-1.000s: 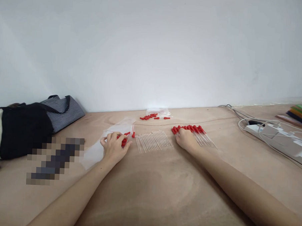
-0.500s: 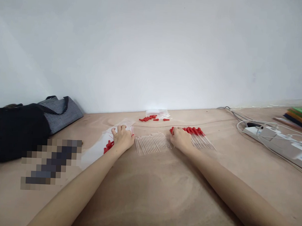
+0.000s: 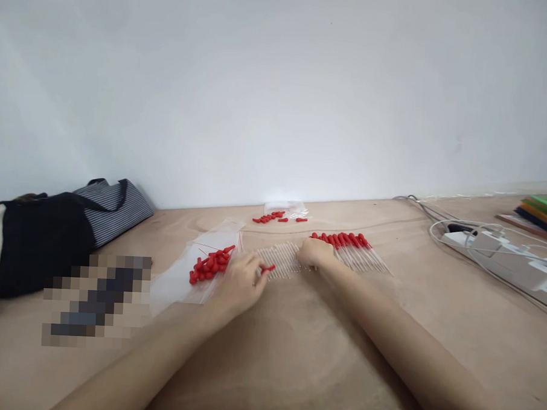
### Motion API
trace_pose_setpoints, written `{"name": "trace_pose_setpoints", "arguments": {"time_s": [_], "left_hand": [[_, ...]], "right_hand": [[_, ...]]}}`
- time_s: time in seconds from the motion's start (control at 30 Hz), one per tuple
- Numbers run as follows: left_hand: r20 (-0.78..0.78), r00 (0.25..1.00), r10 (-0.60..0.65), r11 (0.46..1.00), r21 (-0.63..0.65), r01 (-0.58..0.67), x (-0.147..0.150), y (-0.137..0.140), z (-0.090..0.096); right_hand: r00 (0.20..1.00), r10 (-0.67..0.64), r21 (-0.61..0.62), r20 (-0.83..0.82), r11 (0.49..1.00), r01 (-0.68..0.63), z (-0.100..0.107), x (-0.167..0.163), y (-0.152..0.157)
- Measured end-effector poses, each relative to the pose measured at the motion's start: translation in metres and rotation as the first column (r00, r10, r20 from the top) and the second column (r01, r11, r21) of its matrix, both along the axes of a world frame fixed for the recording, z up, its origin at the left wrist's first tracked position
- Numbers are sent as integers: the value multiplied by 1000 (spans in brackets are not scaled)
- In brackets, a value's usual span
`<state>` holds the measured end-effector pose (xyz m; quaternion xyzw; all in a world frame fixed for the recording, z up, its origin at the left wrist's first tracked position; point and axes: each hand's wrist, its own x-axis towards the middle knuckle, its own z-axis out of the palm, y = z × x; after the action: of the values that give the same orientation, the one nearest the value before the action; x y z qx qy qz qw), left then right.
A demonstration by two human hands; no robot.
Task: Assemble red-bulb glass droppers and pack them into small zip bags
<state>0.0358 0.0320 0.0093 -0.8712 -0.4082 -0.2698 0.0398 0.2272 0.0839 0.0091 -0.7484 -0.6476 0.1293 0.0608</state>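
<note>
While broad tabletop (image 3: 271,350) borders tubes (image 3: 278,259), the left hand (image 3: 242,282) pinches a red bulb (image 3: 269,269), right hand (image 3: 315,253) hiding its grip.

A dark bag (image 3: 45,246) lies at left, a white power strip (image 3: 520,265) and coloured stack (image 3: 544,212) at right.

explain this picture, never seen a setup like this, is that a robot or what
No robot: you see a person's bare left hand and right hand, filmed by one camera worn on the head, looking forward and down. On the table lie a pile of red bulbs on thin plastic, a row of thin sticks and, to its right, a row of red-topped sticks. The left hand holds a single red bulb. The right hand is where the rows meet; its grip is hidden.
</note>
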Motion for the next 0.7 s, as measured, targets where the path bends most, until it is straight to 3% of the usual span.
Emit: {"name": "trace_pose_setpoints", "arguments": {"time_s": [0.13, 0.3, 0.37, 0.53, 0.6, 0.7], "left_hand": [[30, 993, -112, 968, -221, 116, 9, -32, -15], [130, 985, -115, 943, -299, 149, 13, -37, -24], [144, 980, -135, 931, -320, 175, 14, -36, -24], [235, 969, -71, 905, -394, 162, 13, -33, -23], [300, 954, -19, 888, -433, 154, 12, -32, -24], [406, 913, 28, 844, -499, 196, 11, -30, -27]], "right_hand": [[999, 28, 47, -19, 999, -27, 2, 1, -7], [991, 122, 200, -60, 974, -108, 6, 16, -35], [969, 224, 293, -106, 938, -184, 1, 25, -51], [791, 549, 549, -270, 763, -342, -23, 36, -90], [749, 602, 572, -277, 730, -375, -28, 33, -101], [729, 625, 569, -280, 720, -398, -30, 23, -108]]}}
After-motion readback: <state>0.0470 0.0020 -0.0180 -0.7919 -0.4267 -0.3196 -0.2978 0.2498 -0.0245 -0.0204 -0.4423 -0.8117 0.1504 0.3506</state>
